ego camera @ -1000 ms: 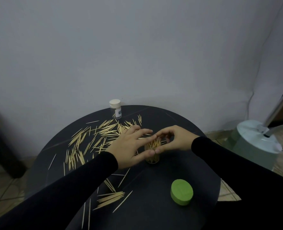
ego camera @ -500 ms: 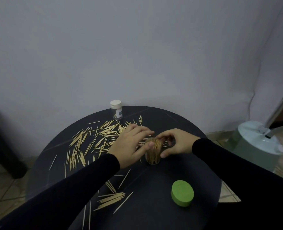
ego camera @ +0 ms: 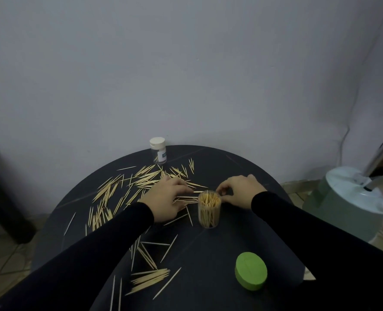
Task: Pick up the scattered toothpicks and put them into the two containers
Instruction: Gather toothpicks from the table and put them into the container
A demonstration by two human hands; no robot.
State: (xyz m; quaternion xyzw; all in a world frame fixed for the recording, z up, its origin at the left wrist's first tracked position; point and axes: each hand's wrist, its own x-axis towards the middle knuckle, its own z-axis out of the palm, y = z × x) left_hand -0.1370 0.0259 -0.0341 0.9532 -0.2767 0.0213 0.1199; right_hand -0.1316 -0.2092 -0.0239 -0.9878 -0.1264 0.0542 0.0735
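Green lid [ego camera: 250,274] near table edge, capped jar [ego camera: 158,150] far back, both hands' grip state unclear beside open container [ego camera: 209,208].

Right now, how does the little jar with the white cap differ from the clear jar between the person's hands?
The white-capped jar is closed, while the open jar has no lid on. The white-capped jar stands at the far edge of the table, away from both hands; the open jar sits mid-table with the right hand at its rim. The open jar is packed with toothpicks; the white-capped jar shows only a few. Both are clear and upright.
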